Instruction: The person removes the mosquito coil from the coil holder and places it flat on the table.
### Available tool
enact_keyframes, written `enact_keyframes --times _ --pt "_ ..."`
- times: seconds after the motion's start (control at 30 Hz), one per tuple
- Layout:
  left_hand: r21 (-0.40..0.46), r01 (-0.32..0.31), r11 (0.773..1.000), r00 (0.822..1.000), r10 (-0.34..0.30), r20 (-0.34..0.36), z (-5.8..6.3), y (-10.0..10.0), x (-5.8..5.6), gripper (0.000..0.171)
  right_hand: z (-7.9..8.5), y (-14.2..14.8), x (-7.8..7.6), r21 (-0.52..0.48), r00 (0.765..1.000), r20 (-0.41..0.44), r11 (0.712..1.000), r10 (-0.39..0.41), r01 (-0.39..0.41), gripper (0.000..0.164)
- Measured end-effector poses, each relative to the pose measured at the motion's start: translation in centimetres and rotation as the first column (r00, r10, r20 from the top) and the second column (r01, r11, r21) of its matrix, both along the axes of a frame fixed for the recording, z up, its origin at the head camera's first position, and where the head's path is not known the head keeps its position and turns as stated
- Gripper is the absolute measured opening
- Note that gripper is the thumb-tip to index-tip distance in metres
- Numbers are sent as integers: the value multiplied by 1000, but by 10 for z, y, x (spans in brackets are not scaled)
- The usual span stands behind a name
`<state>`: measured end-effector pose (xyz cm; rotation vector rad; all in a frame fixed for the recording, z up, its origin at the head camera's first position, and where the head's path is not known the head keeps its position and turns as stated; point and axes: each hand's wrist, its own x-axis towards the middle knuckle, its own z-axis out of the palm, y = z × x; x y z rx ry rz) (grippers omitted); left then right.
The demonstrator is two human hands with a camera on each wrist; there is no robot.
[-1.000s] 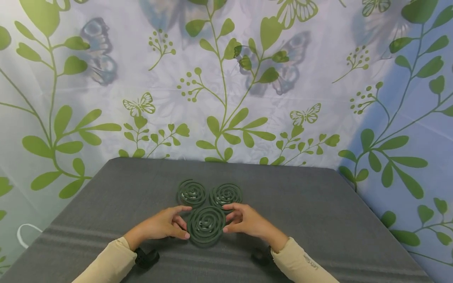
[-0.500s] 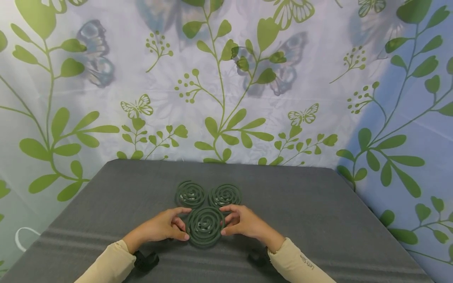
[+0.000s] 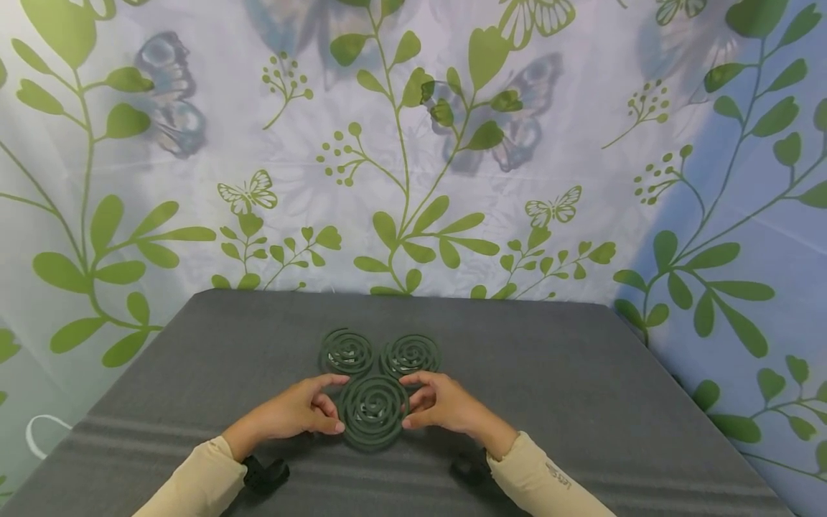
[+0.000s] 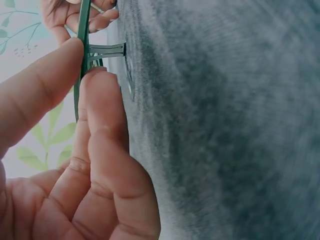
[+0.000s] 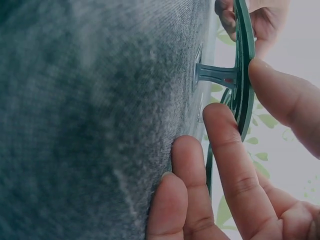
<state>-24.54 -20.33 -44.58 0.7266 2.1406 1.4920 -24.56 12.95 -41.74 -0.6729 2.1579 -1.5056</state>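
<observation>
Three dark green mosquito coils are grouped on the grey cloth. The front mosquito coil (image 3: 372, 424) lies flat, raised on a small metal stand (image 5: 216, 73) seen edge-on in the right wrist view. My left hand (image 3: 293, 411) pinches its left rim, the thumb on top and fingers beneath, as the left wrist view shows. On the opposite rim my right hand (image 3: 449, 408) pinches the same coil between thumb and fingers. Just behind sit the back left coil (image 3: 346, 348) and the back right coil (image 3: 412, 352), close to the front one.
A grey cloth-covered table (image 3: 549, 388) spreads around the coils. Behind it hangs a curtain (image 3: 297, 151) printed with leaves and butterflies. A white loop (image 3: 39, 434) shows beyond the table's left edge. Dark wrist camera mounts (image 3: 265, 474) sit under both wrists.
</observation>
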Motion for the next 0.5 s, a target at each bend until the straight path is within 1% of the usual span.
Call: enact_keyframes --times 0.1,0.13,0.17,0.2,0.23,0.27,0.37,0.4,0.43,0.5 --pt "-1 -3 1000 1000 3 30 -30 -11 -19 98 0 0 0 5 1000 0 1000 2 -2 67" --pt "3 -3 1000 999 3 41 -38 -13 -24 98 0 0 0 9 1000 1 1000 3 -3 67" --pt "-2 4 1000 1000 -4 18 -40 -14 -24 95 1 0 0 8 1000 1 1000 4 -4 67" --pt "-1 4 1000 1000 -4 25 -45 -15 -28 95 1 0 0 9 1000 1 1000 5 -5 67" --pt "1 19 1000 1000 -19 -3 -45 -15 -28 93 1 0 0 5 1000 -2 1000 10 -10 67" --pt "-1 34 999 999 -34 -37 -41 -14 -26 90 1 0 0 0 1000 -2 1000 10 -10 67" --pt "-1 40 999 998 -40 -50 -40 -14 -26 90 2 0 1 -15 1000 0 1000 4 -4 66" --pt "8 26 1000 1000 -26 -14 -42 -16 -29 94 2 1 0 -20 1000 0 1000 6 -6 67" --pt "14 25 1000 1000 -25 -18 -41 -16 -28 94 2 1 0 -27 1000 0 1000 8 -8 67" --pt "21 15 1000 1000 -15 14 -41 -17 -29 99 3 1 1 -31 1000 4 1000 4 -4 67"
